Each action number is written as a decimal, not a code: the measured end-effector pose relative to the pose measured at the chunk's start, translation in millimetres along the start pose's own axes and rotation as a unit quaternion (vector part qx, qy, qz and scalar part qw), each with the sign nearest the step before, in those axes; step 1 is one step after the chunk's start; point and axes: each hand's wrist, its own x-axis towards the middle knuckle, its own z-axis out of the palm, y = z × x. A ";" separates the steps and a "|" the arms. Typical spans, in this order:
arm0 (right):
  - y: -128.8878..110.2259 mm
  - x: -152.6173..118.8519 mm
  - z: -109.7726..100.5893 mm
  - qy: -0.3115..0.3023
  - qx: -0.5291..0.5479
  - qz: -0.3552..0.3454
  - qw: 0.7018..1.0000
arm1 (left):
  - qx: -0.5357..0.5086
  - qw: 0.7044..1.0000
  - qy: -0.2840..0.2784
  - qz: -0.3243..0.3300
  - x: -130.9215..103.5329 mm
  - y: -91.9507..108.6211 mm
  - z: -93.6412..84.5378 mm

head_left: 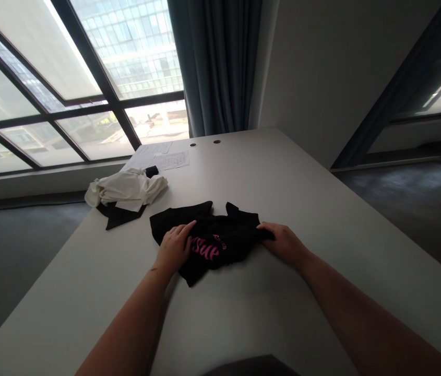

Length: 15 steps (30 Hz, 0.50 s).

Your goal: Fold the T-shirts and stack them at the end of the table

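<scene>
A crumpled black T-shirt (220,232) with pink lettering lies on the white table in front of me. My left hand (175,247) is closed on its left part, fingers bent over the cloth beside the print. At the shirt's right end, my right hand (283,241) pinches a corner of the fabric between thumb and fingers. Part of the cloth under my left hand is hidden.
On the table's left side lies a heap of white clothing (128,188) over a black cloth (120,215). Behind it are printed sheets of paper (173,160). The white table (267,172) reaches back to a blue curtain (220,68) and windows.
</scene>
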 end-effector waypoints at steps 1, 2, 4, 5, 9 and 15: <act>0.3 0.2 -0.8 0.022 0.002 0.015 1.000 | 0.003 0.999 -0.015 -0.031 0.6 1.5 0.6; 0.5 0.3 -1.7 0.045 0.004 0.030 0.999 | 0.009 0.998 -0.028 -0.062 1.2 2.0 0.7; 1.3 0.5 -3.0 0.091 0.008 0.056 0.994 | 0.025 0.993 -0.052 -0.100 2.2 1.1 -0.1; 2.3 0.8 -3.2 0.115 0.011 0.068 0.991 | 0.030 0.992 -0.062 -0.102 2.4 0.5 -0.5; 11.0 4.5 -1.5 0.212 0.081 0.089 0.970 | 0.044 0.995 -0.053 -0.071 0.2 -0.3 0.7; 16.4 7.0 -1.5 0.198 0.201 0.079 0.956 | 0.004 0.985 0.140 -0.104 -5.1 -24.5 -8.9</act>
